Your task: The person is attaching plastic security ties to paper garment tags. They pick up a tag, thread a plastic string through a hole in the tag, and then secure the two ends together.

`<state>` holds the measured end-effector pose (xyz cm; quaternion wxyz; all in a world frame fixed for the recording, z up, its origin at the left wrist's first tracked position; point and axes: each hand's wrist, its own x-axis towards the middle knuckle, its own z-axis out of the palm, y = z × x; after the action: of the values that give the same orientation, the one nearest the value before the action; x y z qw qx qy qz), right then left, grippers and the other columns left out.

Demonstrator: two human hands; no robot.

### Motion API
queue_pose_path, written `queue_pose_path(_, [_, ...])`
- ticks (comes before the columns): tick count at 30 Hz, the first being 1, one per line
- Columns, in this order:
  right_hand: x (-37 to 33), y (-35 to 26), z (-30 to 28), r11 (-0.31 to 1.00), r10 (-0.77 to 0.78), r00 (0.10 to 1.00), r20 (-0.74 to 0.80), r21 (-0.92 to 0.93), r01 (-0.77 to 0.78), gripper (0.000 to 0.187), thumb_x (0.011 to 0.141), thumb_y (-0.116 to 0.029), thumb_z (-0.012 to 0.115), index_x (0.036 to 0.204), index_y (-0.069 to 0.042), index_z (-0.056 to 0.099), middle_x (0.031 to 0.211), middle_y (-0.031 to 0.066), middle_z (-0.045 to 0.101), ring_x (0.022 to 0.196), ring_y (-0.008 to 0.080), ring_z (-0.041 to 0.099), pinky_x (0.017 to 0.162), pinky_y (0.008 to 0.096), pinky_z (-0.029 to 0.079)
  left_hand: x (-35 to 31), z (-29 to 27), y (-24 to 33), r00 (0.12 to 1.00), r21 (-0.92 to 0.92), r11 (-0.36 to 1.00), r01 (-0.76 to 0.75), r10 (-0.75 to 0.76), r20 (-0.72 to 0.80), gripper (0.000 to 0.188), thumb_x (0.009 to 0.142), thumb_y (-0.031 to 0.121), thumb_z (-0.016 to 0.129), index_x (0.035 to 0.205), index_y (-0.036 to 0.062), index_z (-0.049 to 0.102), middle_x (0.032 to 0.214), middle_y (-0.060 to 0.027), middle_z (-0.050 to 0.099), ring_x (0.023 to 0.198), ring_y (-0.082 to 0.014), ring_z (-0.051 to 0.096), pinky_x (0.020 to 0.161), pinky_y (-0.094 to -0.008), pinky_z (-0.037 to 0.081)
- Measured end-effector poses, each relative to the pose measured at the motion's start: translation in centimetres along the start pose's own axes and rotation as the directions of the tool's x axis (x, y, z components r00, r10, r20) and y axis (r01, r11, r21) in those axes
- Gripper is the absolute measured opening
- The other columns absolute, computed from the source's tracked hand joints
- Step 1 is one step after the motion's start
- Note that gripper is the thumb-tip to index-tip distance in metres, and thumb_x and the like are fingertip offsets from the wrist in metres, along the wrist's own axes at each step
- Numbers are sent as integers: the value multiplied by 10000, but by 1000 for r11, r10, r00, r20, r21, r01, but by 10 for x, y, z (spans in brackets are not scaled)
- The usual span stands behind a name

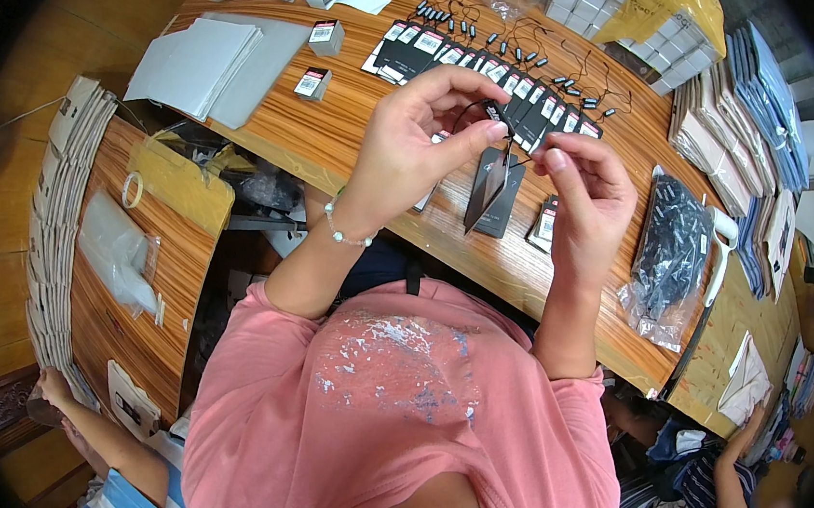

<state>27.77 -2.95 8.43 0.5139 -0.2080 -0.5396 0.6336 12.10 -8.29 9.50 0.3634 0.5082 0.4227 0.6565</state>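
Observation:
My left hand is closed in a pinch on a black hang-tag cord over the table. From the cord a dark hang tag dangles edge-on below the fingers. My right hand has thumb and forefinger pinched at the cord's other side. Beneath the dangling tag a flat black tag lies on the table. A small pile of labelled tags sits beside my right wrist. Beyond my hands spreads an overlapping row of black tags with white labels, their corded ends fanned outward.
A clear bag of black cords lies right, near a white handled tool. Two small label stacks and white sheets lie left. White boxes and folded garments stand far right. Other people work at both lower sides.

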Motion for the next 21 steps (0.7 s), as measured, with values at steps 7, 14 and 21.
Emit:
queue_pose_path(7, [-2, 2, 4, 998, 20, 1000, 12, -57, -19, 188, 770, 17, 595, 942, 19, 518, 821, 71, 593, 747, 99, 568, 678, 206, 443, 4, 5, 4, 999, -40, 999, 30, -31, -20, 242, 766, -20, 599, 996, 5, 527, 854, -35, 571, 757, -64, 539, 658, -173, 452])
queue_pose_path(14, [0, 2, 1, 999, 10, 1000, 28, -31, -9, 189, 768, 23, 598, 937, 20, 513, 820, 73, 592, 752, 104, 574, 673, 210, 449, 8, 0, 5, 994, -188, 979, 81, -66, 83, 185, 769, -38, 586, 941, -11, 522, 865, -77, 576, 778, -104, 571, 713, -220, 490])
queue_pose_path(21, [-1, -3, -3, 997, 71, 996, 54, -15, -70, 188, 762, 25, 603, 921, 12, 504, 799, 63, 594, 729, 92, 571, 645, 198, 445, 8, -8, 8, 977, -16, 1000, 15, -12, 214, 129, 714, -96, 596, 815, -19, 569, 918, -139, 595, 838, -167, 592, 727, -255, 493])
